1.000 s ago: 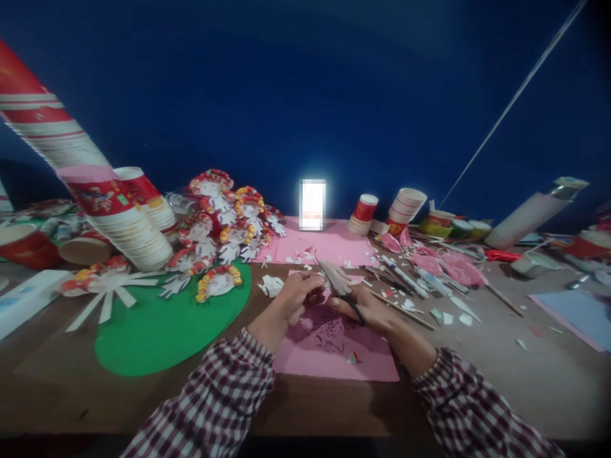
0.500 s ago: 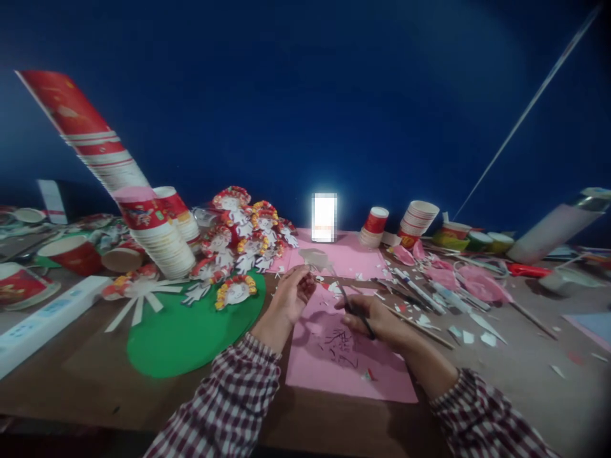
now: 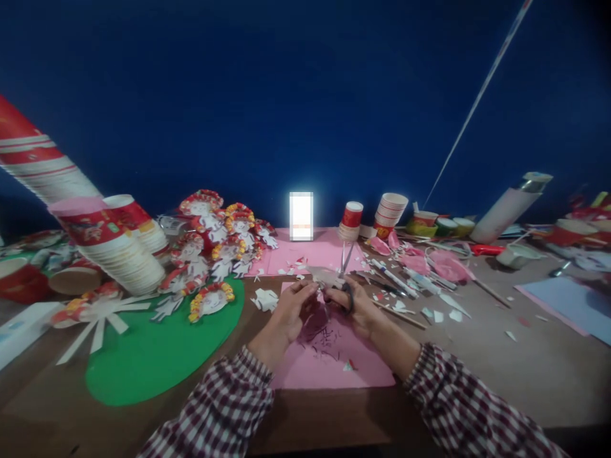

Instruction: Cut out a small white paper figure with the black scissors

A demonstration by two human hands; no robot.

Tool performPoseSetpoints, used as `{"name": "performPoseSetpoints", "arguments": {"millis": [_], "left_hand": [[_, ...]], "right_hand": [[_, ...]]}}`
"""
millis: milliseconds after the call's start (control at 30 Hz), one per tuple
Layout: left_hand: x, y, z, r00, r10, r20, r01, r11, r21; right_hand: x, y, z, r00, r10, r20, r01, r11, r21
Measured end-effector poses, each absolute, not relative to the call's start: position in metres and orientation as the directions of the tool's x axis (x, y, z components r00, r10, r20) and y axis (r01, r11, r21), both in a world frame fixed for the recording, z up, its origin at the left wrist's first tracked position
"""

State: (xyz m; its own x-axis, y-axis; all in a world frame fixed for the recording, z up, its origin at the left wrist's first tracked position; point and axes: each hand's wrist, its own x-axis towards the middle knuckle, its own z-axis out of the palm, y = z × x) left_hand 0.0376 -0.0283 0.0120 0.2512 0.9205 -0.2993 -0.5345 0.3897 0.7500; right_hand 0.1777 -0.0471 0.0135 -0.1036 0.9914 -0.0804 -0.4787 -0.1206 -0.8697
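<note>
My left hand (image 3: 290,312) is closed, its fingertips pinching a pale grey-white piece of paper (image 3: 324,275). Close beside it, my right hand (image 3: 360,310) grips scissors (image 3: 346,259) with dark handles, the parted blades pointing up and away from me. Fingers of the right hand also meet the paper's near edge, though the exact contact is blurred. Beneath both hands lies a pink sheet (image 3: 334,369) bearing dark scribbled marks and a small scrap. A crumpled white paper piece (image 3: 265,300) rests just left of my left hand.
Left of the hands, paper dolls (image 3: 210,245) with red and yellow trim crowd a green oval sheet (image 3: 162,356). Tall stacked paper cups (image 3: 119,248) lean farther left. Pens (image 3: 394,277), scraps and a wooden stick (image 3: 401,315) lie rightward; a cylinder (image 3: 506,213) stands behind.
My hands have come together over the pink sheet. The scissors have turned from lying across my right hand to pointing upward with blades parted. The view has shifted to the right.
</note>
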Motion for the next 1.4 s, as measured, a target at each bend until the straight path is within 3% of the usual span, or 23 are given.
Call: {"name": "performPoseSetpoints", "arguments": {"millis": [433,700,900,1400], "left_hand": [[0.0393,-0.0308,0.0137,0.285,0.920,-0.270,-0.418,0.373,0.829],[0.0350,-0.0277,0.0173,0.233,0.947,-0.221,-0.398,0.300,0.867],[0.0342,-0.0256,0.0172,0.161,0.953,-0.258,-0.452,0.303,0.839],[0.0352,-0.0231,0.0114,0.260,0.918,-0.298,-0.587,0.396,0.707]], "right_hand": [[0.1807,-0.0431,0.0103,-0.052,0.987,-0.150,-0.491,-0.156,-0.857],[0.1807,-0.0435,0.0091,-0.082,0.989,-0.120,-0.430,-0.144,-0.891],[0.1794,-0.0441,0.0091,-0.052,0.994,-0.097,-0.448,-0.110,-0.887],[0.1792,-0.0436,0.0078,0.038,0.999,-0.013,-0.494,0.008,-0.870]]}}
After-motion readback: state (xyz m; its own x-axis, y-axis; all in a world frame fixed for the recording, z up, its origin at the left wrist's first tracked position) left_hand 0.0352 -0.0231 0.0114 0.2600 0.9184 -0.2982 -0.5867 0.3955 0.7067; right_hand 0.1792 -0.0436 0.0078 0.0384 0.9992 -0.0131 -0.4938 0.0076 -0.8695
